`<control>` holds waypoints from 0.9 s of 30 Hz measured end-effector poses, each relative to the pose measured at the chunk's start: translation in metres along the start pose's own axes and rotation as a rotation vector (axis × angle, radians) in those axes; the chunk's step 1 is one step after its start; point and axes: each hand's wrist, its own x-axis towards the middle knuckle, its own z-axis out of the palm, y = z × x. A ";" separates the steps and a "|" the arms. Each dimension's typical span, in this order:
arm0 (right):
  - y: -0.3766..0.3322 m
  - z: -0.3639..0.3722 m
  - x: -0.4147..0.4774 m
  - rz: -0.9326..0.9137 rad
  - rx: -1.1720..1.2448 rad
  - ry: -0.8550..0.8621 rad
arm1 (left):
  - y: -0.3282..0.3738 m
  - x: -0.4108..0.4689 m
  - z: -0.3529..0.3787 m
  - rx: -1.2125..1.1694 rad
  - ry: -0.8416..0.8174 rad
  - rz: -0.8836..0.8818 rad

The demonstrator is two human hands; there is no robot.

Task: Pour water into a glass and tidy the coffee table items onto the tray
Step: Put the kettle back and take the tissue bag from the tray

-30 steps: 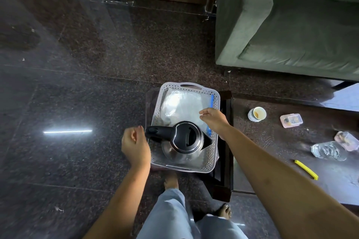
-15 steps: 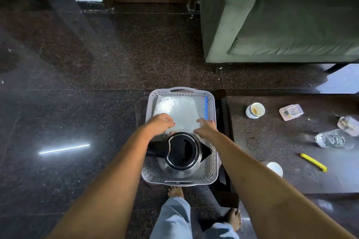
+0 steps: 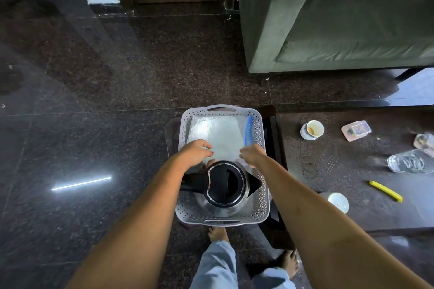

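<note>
A white perforated tray (image 3: pixel 186 129) stands on a small dark stand in front of me. In its near half sits a steel kettle (image 3: pixel 225 186) with a black lid and handle. A clear plastic bag (image 3: pixel 220 132) with a blue strip lies flat in the far half. My left hand (image 3: pixel 196 150) and my right hand (image 3: pixel 252 155) reach over the kettle, and each pinches a near corner of the bag with curled fingers. A clear glass (image 3: pixel 408 162) lies on its side on the coffee table (image 3: pixel 352 171) at the right.
The coffee table also holds a stained cup on a saucer (image 3: pixel 313 129), a pink-lidded box (image 3: pixel 356 130), another small container (image 3: pixel 425 141), a yellow strip (image 3: pixel 385 191) and a white cup (image 3: pixel 338 202). A green sofa (image 3: pixel 340 21) stands behind. My bare feet are under the tray.
My left hand has moved from beside the kettle's handle up onto the bag's near left corner. My right hand has stayed at the near right corner.
</note>
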 end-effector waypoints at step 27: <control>-0.100 -0.079 -0.177 -0.926 -0.165 0.337 | 0.124 -0.106 -0.045 -0.496 0.641 0.264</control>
